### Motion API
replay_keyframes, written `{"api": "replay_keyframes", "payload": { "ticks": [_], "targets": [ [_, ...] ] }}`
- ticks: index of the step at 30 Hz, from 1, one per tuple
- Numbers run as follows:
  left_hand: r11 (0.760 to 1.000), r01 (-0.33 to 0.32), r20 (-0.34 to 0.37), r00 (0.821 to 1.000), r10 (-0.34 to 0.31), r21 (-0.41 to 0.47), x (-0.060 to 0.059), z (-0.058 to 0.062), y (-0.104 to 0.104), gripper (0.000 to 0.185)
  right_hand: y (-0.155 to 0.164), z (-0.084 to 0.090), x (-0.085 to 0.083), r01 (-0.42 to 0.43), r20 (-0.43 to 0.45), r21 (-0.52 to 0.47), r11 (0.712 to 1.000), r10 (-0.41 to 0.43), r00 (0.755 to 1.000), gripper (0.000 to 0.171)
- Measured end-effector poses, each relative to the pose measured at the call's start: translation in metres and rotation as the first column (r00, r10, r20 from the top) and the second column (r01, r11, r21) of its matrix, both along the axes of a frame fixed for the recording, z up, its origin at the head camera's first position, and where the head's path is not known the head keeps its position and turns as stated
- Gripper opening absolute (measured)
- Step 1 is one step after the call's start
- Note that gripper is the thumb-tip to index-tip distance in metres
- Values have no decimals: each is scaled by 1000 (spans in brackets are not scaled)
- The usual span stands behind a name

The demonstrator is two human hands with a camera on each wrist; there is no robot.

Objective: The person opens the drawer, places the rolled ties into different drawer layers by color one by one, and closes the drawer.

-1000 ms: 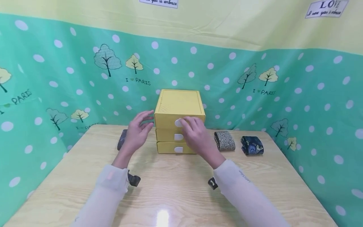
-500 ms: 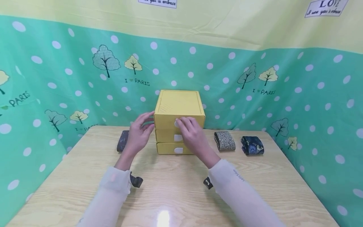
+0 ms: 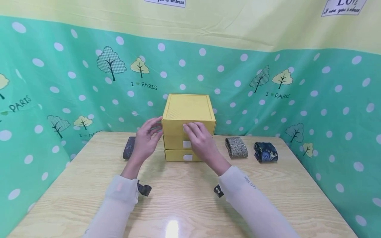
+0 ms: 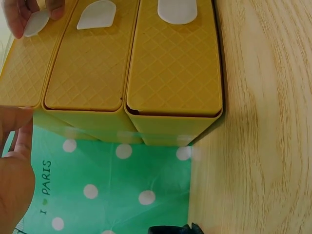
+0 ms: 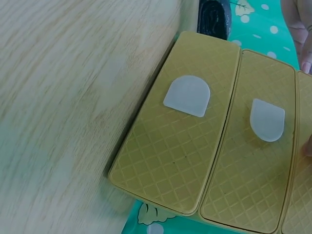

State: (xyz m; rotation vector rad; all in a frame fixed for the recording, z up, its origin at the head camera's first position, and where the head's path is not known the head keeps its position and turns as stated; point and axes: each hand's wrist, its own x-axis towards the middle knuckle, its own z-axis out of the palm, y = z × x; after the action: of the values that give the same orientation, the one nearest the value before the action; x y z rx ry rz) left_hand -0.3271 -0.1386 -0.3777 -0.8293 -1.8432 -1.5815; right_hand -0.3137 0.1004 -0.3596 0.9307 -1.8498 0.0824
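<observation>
Right hand (image 3: 202, 140) fingers pinch top drawer's white tab (image 4: 36, 22) on yellow drawer box (image 3: 188, 114); left hand (image 3: 146, 140) spread, touching its side (box's left corner).

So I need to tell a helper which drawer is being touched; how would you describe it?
On the wooden table stands a yellow drawer box against the green dotted backdrop. It has three stacked drawers, each with a white tab. The one meant is the top drawer, the only one with the right hand on its tab.
</observation>
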Motion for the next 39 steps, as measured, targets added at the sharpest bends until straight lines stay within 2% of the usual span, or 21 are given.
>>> {"api": "replay_keyframes", "payload": {
  "ticks": [17, 30, 39],
  "targets": [
    [1000, 6, 38, 999, -7, 25, 2, 1, 1, 57, 4, 1, -5, -1, -98, 92, 996, 10, 995, 27],
    [1000, 8, 12, 1000, -8, 18, -2, -1, 1, 57, 9, 1, 1, 6, -101, 101, 995, 4, 995, 27],
    [1000, 20, 11, 1000, -20, 21, 0, 0, 0, 57, 10, 1, 3, -33, -113, 99, 995, 44, 993, 31]
  ]
}}
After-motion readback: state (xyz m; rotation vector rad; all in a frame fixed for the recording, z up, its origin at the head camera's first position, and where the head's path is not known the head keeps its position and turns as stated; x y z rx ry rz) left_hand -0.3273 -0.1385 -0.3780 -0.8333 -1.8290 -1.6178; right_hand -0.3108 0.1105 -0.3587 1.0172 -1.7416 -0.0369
